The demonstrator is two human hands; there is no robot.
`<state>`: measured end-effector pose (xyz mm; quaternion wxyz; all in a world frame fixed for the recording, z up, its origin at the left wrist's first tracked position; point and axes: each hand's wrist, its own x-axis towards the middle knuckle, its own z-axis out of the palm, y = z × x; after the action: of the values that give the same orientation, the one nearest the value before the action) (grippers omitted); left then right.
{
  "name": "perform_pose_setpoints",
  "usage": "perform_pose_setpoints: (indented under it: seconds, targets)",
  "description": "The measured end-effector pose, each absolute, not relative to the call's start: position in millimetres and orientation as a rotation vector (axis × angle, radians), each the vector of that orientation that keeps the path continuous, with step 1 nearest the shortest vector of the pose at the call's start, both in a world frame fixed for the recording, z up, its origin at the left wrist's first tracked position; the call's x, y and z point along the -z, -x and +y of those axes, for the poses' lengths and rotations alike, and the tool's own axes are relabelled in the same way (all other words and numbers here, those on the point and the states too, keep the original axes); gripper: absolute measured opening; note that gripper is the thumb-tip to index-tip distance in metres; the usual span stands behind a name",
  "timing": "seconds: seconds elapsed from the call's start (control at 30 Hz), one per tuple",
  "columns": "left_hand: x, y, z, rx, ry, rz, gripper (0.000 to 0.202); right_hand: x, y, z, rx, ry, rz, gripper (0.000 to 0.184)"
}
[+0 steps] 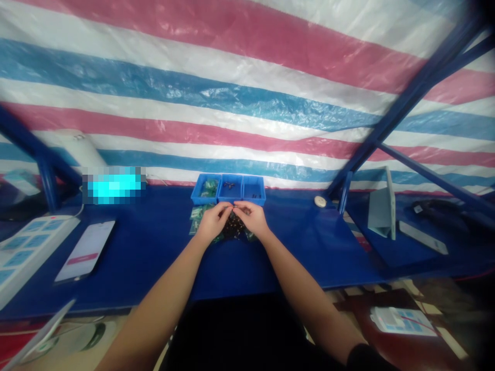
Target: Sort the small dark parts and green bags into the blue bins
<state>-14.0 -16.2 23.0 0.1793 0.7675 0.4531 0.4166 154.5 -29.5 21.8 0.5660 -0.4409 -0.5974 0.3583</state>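
Left hand (212,222) and right hand (253,217) meet at mid-desk, fingertips touching. The fingers (226,207) of both hands are pinched closed on a small dark part (233,206) held between them, just above the desk (154,252). The part is too small to identify. Directly under the fingers and towards the wrists there's a pile of dark parts (234,228), partly covered by both hands. Just left of the left fingers are green packets (196,215) lying flat on the desk, one touching the hand's edge. Just beyond the fingertips is a blue tray (228,198) with three compartments: greenish stuff in the left one, small dark bits in the middle and right ones. Well left of the fingers a phone (85,251) lies face up, screen lit, with a white power strip (27,247) further left. Right of the fingers, near a blue frame post, is a small white round thing (320,201). Further right stands a grey folded stand (382,211). A striped tarp (247,77) hangs behind everything.
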Motion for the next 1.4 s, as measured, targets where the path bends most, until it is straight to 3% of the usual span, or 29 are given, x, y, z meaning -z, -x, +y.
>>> perform_pose_setpoints:
  seconds: [0.73,1.4]
  targets:
    - [-25.2,14.6,-18.0,-1.138,-2.208,1.283,0.032,-23.5,-155.4,-30.3,-0.823,1.025,-1.416,0.030]
    - [-20.4,14.5,-14.6,-1.194,-2.210,1.174,0.029,-30.0,-156.1,-34.1,-0.634,0.987,-1.537,0.019]
